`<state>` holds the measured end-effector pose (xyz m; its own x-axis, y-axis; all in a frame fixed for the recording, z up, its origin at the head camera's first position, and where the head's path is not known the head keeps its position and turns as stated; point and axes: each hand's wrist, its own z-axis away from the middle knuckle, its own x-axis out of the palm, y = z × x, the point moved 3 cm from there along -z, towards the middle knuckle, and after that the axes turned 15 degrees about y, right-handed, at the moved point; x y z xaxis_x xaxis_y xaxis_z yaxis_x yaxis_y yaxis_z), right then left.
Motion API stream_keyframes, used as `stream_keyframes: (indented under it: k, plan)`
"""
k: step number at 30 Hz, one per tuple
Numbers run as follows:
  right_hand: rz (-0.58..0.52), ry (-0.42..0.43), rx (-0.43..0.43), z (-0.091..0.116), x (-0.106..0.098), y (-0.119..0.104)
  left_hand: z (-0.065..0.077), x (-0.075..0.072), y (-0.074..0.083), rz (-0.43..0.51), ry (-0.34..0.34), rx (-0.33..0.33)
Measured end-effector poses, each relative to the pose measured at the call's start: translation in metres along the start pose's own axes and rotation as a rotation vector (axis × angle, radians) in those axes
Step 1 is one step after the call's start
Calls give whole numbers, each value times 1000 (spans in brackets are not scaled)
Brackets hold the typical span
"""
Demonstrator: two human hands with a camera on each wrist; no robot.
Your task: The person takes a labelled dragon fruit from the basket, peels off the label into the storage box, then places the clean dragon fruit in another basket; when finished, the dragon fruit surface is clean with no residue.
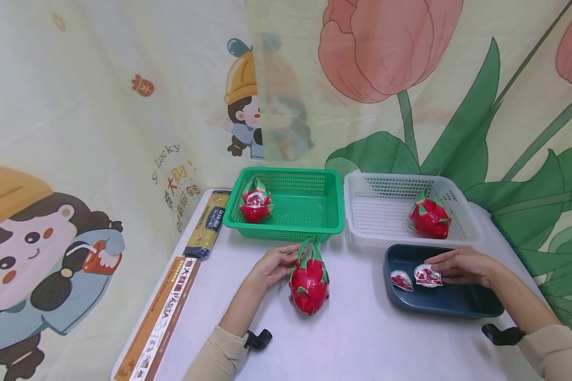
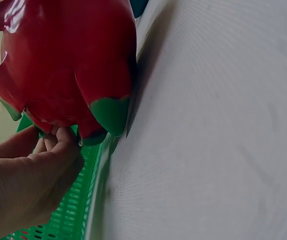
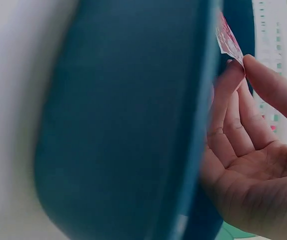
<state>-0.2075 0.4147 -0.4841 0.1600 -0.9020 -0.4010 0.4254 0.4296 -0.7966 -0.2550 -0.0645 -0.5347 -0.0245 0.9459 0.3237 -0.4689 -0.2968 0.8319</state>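
A red dragon fruit (image 1: 310, 286) with green leafy tips lies on the white table, and it looks like a glossy model. My left hand (image 1: 277, 265) is at its leafy end; in the left wrist view the fingers (image 2: 61, 145) pinch its tip. Over the dark blue tray (image 1: 457, 308), my right hand (image 1: 464, 266) pinches a round dragon fruit sticker (image 1: 428, 275) by its edge between thumb and index finger. That sticker (image 3: 228, 37) shows partly behind the tray wall in the right wrist view. A second sticker (image 1: 401, 280) lies in the tray.
Behind stand a green basket (image 1: 286, 230) holding a dragon fruit with a sticker (image 1: 256, 200) and a white basket (image 1: 362, 233) holding another dragon fruit (image 1: 430, 218). A pasta pack (image 1: 207, 225) and a long pasta box (image 1: 157, 320) lie along the left edge.
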Motion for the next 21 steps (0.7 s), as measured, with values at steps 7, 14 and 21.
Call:
stream_keyframes:
  k: [7, 14, 21]
  plan:
    - [28, 37, 37, -6, 0, 7, -1, 0, -1, 6, -3, -3]
    - [25, 47, 44, -11, 0, 12, -1, 1, -1, 4, -2, -6]
    - [-26, 50, 58, -12, 1, 19, -3, 0, -2, 6, -8, -3]
